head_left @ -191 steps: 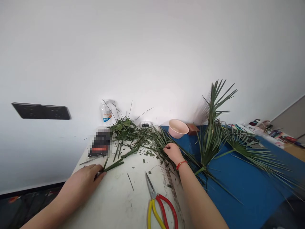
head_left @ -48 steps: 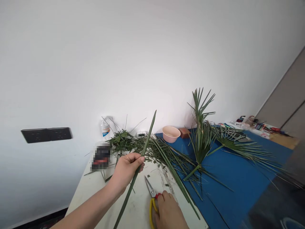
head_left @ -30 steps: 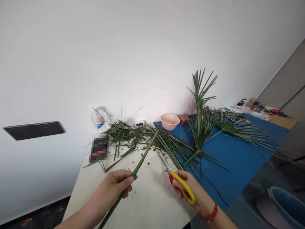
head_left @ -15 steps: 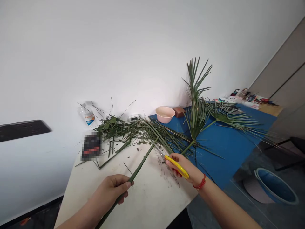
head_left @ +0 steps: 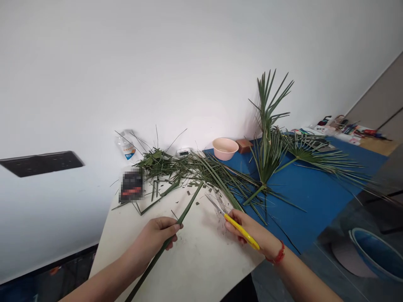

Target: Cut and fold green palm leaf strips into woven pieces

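My left hand point(head_left: 162, 235) pinches a long green palm leaf strip point(head_left: 189, 204) between thumb and fingers. One end of the strip points away over the white tabletop; the other runs down past the wrist toward the lower edge of the view. Yellow-handled scissors point(head_left: 242, 231) are gripped in my right hand point(head_left: 248, 226), which has a red bracelet at the wrist. Their metal blades point up and left, apart from the strip's tip. Small cut leaf pieces point(head_left: 197, 203) lie on the table beyond the strip.
Behind is a heap of leaf strips point(head_left: 160, 163). Fan palm leaves point(head_left: 266, 163) lie on the blue mat point(head_left: 289, 201) at right, near a pink basin point(head_left: 225, 150) and a brown box point(head_left: 244, 146). A plastic bottle point(head_left: 127, 149) stands left; a blue-lined bucket point(head_left: 374, 251) is on the floor.
The scissors have drawn back from the strip's tip, down and to the right. A small piece now lies on the table near the tip. The view has shifted slightly left.
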Available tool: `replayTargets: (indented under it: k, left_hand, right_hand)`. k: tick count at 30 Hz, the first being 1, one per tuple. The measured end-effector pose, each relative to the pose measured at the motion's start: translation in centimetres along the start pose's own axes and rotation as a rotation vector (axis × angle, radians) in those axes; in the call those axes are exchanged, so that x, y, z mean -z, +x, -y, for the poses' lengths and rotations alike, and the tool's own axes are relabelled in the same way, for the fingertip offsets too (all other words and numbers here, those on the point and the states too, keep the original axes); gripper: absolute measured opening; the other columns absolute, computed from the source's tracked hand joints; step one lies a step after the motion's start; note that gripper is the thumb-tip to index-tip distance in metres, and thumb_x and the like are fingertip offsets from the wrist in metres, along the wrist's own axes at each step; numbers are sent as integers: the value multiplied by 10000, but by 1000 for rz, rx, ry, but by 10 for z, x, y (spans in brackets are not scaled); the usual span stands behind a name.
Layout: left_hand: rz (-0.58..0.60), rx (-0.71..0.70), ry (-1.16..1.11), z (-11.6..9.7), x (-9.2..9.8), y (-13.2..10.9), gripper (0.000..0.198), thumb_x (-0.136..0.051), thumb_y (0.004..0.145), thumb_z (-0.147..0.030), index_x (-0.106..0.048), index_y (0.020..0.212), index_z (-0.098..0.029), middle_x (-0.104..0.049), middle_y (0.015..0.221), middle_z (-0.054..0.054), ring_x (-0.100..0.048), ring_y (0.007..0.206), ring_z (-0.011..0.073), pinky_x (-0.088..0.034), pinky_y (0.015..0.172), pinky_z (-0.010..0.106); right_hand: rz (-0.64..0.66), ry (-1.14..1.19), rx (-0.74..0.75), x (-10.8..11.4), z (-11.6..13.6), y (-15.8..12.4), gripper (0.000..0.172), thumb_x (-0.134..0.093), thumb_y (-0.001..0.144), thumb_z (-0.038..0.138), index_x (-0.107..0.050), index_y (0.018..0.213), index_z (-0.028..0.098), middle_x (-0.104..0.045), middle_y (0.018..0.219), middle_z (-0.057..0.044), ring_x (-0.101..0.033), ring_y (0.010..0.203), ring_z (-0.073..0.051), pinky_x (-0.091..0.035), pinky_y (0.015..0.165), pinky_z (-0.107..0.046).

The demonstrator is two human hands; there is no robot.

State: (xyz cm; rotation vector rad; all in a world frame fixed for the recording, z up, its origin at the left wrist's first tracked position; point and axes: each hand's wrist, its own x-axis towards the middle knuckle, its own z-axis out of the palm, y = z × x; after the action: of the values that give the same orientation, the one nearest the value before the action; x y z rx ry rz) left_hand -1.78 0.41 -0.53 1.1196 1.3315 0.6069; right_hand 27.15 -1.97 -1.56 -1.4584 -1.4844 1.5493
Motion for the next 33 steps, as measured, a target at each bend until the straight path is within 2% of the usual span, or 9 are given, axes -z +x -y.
replayTargets:
  k: [4, 8, 21, 27, 33]
  left_hand:
    - [27, -17, -19, -9, -8, 0, 259, -693, 716, -397, -700, 756, -140, -571, 566, -3, -494, 551, 140, -391, 535, 260]
    - [37, -23, -5, -16, -16, -1, 242, -683, 732, -380, -695, 766, -141, -586, 560, -8, -477, 509, 119, -385, 539, 253]
    - [48, 6, 14, -18, -25, 6, 254, -678, 719, -372, -685, 798, -131, -589, 563, -8, -476, 487, 118, -379, 537, 265]
    - [67, 48, 1, -8, -30, 8, 252, -684, 715, -376, -693, 771, -131, -588, 570, -4, -486, 483, 119, -373, 515, 263]
    - [85, 111, -29, -4, -34, 5, 254, -709, 680, -386, -684, 717, -136, -583, 561, -2, -479, 467, 113, -351, 492, 256]
  right_hand:
    - [53, -143, 54, -12, 8, -10, 404, -707, 759, 506, -463, 793, 185, -454, 740, 41, -376, 592, -85, -323, 522, -214]
    - [46, -172, 74, -20, 15, -13, 367, -699, 771, 456, -464, 778, 174, -441, 746, 34, -367, 668, -108, -312, 592, -231]
    - [53, -23, -125, -23, 5, -8, 497, -765, 664, 558, -423, 755, 210, -405, 615, 92, -365, 368, -40, -290, 330, -180]
    - [72, -29, -192, -25, -6, -9, 473, -690, 717, 607, -407, 756, 230, -394, 478, 112, -365, 300, -60, -281, 269, -167]
    - [74, -43, -234, -27, -3, -18, 409, -643, 769, 573, -417, 764, 232, -398, 443, 109, -367, 308, -66, -283, 278, -161]
